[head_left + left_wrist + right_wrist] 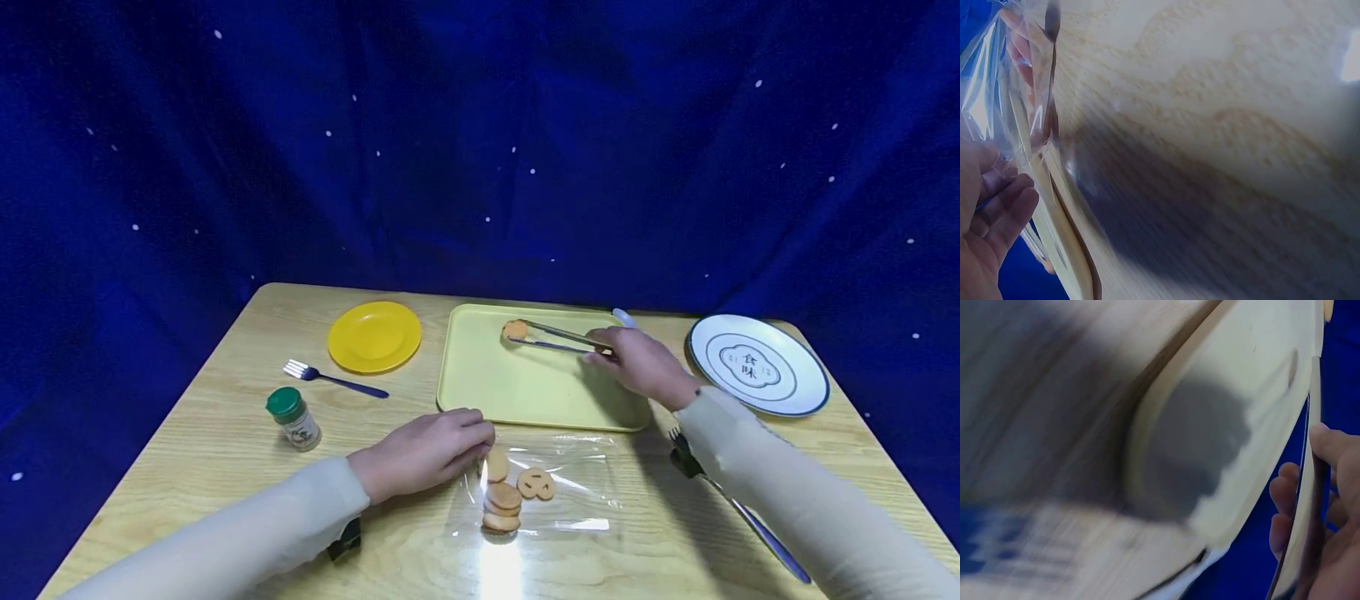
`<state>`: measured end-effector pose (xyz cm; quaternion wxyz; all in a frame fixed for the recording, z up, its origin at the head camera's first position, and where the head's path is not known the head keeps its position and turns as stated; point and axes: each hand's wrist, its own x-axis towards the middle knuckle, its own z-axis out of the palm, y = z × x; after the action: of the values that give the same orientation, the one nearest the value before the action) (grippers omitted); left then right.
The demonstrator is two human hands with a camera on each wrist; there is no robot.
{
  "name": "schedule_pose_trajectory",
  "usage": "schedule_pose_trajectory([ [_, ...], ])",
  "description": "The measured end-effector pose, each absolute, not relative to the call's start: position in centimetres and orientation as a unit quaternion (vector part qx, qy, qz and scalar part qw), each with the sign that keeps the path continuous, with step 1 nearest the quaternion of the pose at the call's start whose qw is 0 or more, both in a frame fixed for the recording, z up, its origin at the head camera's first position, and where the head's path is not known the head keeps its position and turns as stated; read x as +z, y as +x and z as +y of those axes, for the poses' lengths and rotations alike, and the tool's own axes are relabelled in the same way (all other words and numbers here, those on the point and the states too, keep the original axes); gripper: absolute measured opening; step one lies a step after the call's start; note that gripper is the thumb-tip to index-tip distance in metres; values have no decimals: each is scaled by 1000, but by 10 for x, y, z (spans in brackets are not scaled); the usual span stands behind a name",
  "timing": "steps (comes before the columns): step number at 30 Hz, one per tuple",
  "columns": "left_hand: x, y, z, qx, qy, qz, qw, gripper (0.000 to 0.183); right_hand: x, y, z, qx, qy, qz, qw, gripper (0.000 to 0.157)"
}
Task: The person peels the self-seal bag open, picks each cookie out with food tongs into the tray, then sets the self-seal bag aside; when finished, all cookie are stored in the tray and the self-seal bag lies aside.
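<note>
Head view shows us the cookie (514, 330) over the far half of the yellow tray (495, 383), caught between the tips of the metal tongs (567, 336); it seems raised, though we cannot judge the gap exactly. What matters most is the line from our right hand (643, 362) to that cookie: the tongs' long axis runs leftward from the fingers and slightly away from us, so the cookie lies to their left, at the far end of the tongs. Our right fingers are curled round the tongs near the tray's right side, and the right wrist view has them well above its surface. By eye, neither hand is clearly nearer the cookie, but only the right one reaches it, through the tongs. Our left hand (431, 450) sits just beside the tray's near edge, its fingers pinching the clear plastic bag (577, 500), as the left wrist view also suggests. From those fingers the cookie lies farther off and a little right, across the tray's near rim. Just right of them and nearer us are a stack of cookies (502, 507) and a cookie with holes (536, 483); whether these are inside the bag or on it, we cannot tell.
</note>
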<state>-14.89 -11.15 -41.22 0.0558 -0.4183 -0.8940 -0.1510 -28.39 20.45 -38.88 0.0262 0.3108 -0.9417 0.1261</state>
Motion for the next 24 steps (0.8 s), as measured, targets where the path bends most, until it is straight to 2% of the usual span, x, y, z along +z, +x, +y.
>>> schedule_pose_trajectory([
  [6, -414, -150, -111, -147, -418, -895, 52, 7, -397, -295, 168, 117, 299, -947, 4, 18],
  [11, -414, -150, -110, -150, -420, -893, 50, 7, -398, -297, 162, 132, 280, -950, -27, 33],
  [14, -413, -150, -110, -150, -421, -893, 45, 7, -393, -295, 165, 137, 276, -951, -25, 43],
  [20, -413, -151, -110, -153, -418, -895, 40, 6, -374, -284, 189, 167, 300, -939, -4, 41],
  [24, -414, -150, -110, -153, -415, -896, 37, 6, -358, -264, 222, 200, 311, -929, 10, 40],
])
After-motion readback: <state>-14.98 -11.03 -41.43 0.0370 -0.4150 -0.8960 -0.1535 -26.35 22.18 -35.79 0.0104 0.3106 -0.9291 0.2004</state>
